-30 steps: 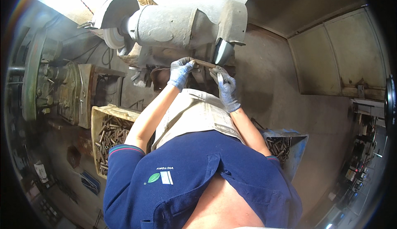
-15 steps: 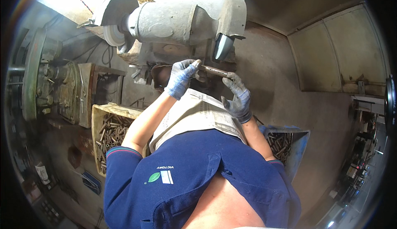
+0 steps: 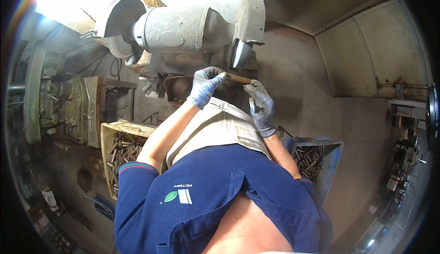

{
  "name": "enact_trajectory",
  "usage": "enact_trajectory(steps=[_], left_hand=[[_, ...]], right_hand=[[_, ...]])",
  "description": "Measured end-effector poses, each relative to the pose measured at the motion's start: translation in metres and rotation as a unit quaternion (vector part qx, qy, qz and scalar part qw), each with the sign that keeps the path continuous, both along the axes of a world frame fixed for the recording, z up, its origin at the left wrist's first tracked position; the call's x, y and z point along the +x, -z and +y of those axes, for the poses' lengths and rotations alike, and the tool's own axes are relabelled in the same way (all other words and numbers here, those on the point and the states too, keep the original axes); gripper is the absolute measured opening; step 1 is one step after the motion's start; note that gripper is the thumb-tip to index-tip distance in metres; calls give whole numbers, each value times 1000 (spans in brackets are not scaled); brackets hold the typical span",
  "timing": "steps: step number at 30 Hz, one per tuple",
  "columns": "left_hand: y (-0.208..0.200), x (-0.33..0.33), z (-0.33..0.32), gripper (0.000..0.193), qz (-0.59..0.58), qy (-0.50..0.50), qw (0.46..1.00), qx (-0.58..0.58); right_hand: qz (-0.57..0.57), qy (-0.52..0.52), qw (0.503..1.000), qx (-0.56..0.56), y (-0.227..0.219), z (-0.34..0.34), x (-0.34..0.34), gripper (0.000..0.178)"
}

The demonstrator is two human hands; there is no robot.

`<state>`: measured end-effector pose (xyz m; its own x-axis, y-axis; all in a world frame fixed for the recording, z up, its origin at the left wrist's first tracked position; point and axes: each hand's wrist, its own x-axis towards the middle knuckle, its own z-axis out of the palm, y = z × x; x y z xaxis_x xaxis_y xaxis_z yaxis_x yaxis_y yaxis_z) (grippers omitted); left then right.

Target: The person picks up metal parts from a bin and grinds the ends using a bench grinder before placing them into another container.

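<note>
One pipe (image 3: 239, 78): thin, brown, upper middle of frame, held nearly level.
Left hand (image 3: 207, 86): gloved, fingers closed round the pipe's left end.
Right hand (image 3: 261, 103): gloved, half open, fingertips at the pipe's right end; cannot tell whether gripping.
Grinder (image 3: 176, 29): grey, top middle; its right wheel (image 3: 242, 54) just above the pipe.
Yellow crate (image 3: 133, 126): left of centre, metal pieces inside.
Blue crate (image 3: 331, 169): right of centre, similar pieces.
</note>
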<state>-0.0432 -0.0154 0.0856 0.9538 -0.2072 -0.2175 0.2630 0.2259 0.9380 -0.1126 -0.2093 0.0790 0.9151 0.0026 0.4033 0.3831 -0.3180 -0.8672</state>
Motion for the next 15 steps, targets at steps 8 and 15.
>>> enact_trajectory(steps=[8, 15], left_hand=[[33, 10, -4, 10, 5, 1, 1000, 10], [49, 22, -34, 8, 47, -14, 998, -28]], right_hand=[[5, 41, 997, -61, 14, -3, 13, 30], [72, 58, 996, 12, 40, -22, 29, 20]])
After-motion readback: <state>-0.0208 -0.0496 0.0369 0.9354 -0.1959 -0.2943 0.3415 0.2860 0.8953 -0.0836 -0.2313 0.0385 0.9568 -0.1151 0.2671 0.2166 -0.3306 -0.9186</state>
